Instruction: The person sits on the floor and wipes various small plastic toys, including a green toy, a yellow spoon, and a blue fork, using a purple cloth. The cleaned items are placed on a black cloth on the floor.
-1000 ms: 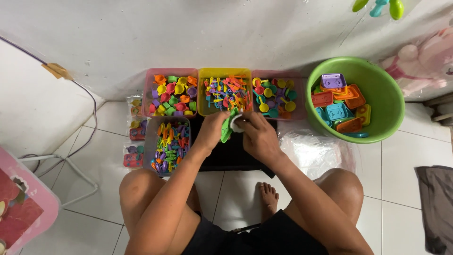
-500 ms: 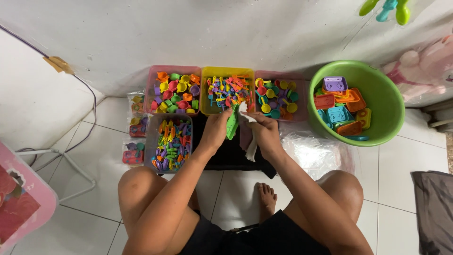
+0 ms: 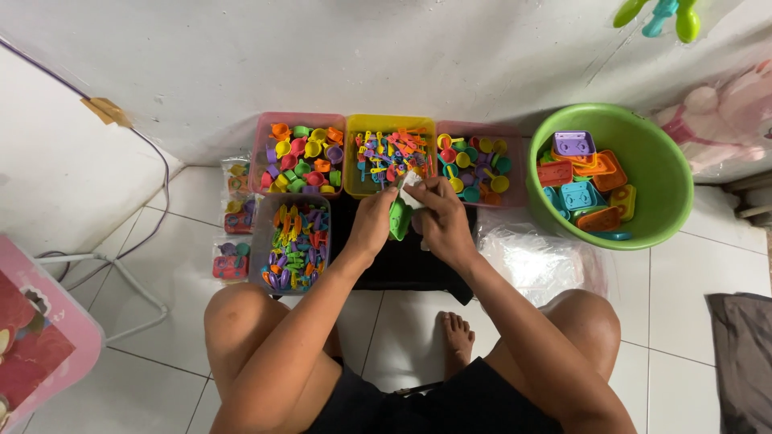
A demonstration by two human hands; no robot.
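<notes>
Head view, looking down at a person seated on a white tiled floor [image 3: 691, 265]. The landmark is the yellow rectangular plastic bin [image 3: 391, 154] of small mixed-colour toy parts, set against the wall. The left hand [image 3: 371, 225] and right hand [image 3: 438, 219] meet just in front of this bin, over a black mat [image 3: 402, 265]. The left-hand fingers are curled closed around a small green plastic toy piece [image 3: 398, 219], which hangs just below the bin's front edge. The right-hand fingers are pinched on a small white piece [image 3: 410, 193] that touches the top of the green one — whether it is paper or plastic cannot be told.

Left of the yellow bin stands a pink bin of little coloured cups [image 3: 299, 153]; in front of that, a grey tray of bright small parts [image 3: 291, 241]. Right of the yellow bin is a second pink bin of round pieces [image 3: 476, 165], and further right a large green round plastic basin [image 3: 667, 177] holding flat toy blocks. Clear plastic bags [image 3: 539, 257] lie in front of the second pink bin.

Risk, as a judgement: both grips are fingertip-light and sit right at the bin's rim, so a slip could drop either piece among the loose parts — where the green one would be hard to find again.
</notes>
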